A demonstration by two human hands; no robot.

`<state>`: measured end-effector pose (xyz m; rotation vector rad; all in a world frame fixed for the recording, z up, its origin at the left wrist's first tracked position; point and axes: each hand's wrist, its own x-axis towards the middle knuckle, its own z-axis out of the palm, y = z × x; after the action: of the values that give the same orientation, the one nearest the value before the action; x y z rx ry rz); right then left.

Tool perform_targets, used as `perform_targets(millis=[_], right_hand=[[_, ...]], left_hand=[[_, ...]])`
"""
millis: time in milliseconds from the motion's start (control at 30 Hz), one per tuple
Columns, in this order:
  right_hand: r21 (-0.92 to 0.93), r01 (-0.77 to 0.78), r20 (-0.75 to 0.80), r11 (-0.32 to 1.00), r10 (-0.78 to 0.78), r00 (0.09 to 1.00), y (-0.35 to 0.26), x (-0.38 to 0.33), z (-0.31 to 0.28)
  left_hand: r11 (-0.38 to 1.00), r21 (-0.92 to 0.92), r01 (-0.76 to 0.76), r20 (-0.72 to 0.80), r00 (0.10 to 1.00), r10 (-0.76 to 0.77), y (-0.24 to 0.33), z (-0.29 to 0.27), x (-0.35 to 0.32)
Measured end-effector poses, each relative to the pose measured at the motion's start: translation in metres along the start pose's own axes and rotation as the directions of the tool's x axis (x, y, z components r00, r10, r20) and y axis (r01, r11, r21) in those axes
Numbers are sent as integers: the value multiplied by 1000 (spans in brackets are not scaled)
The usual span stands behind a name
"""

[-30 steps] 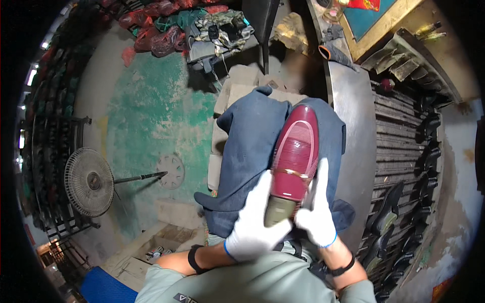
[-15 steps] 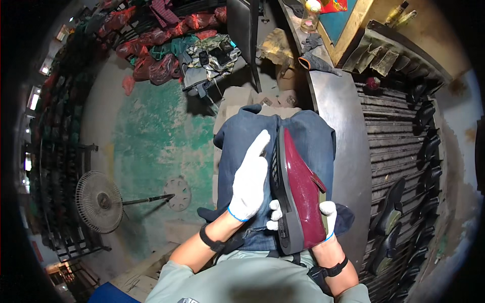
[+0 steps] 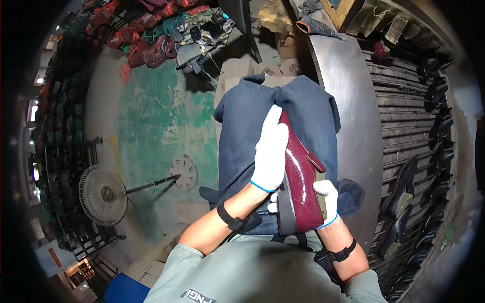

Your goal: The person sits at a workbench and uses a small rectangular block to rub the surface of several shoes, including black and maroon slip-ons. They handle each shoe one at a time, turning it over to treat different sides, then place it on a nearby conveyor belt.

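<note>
A shiny burgundy shoe [image 3: 302,189] with a grey-black sole lies on its side above my lap, toe pointing away from me. My right hand [image 3: 327,203], in a white glove, holds it near the heel; the thumb is at the shoe's opening, and fingertips show past the sole side. Something olive green [image 3: 320,194] fills the opening. Against the front part of the sole lies my left hand [image 3: 271,151], also in a white glove, fingers stretched out and flat. It hides much of the sole.
To the right run a metal-topped bench [image 3: 348,91] and a slatted rack [image 3: 404,131] with several dark shoes [image 3: 401,187]. A fan [image 3: 103,194] stands at left. Red plastic bags [image 3: 156,50] and a clothes-covered seat [image 3: 192,59] are at the far left.
My left hand has moved right, from beside the shoe onto its sole. The shoe and my right hand sit slightly higher in view. The surroundings have shifted with my head.
</note>
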<state>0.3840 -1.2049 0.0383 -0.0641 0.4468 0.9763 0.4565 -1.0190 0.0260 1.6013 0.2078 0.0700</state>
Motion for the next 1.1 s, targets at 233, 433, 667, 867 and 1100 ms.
perform_targets(millis=[233, 433, 667, 867, 1100], right_hand=[[-38, 152, -136, 988, -156, 978, -5, 9, 16], [-87, 125, -274, 988, -144, 951, -12, 15, 20], [-386, 292, -156, 875, -373, 914, -20, 15, 53], [-703, 511, 127, 494, -621, 774, -8, 33, 83], [-905, 375, 408, -202, -668, 623, 8, 30, 72]], left_hand=[[995, -101, 14, -71, 997, -22, 2, 9, -2], [998, 39, -42, -28, 999, 43, -6, -4, 7], [430, -689, 583, 358, 790, -498, 50, -20, -45], [780, -466, 418, 229, 908, -350, -7, -26, -82], [765, -588, 264, 332, 941, -69, 54, -44, -13]])
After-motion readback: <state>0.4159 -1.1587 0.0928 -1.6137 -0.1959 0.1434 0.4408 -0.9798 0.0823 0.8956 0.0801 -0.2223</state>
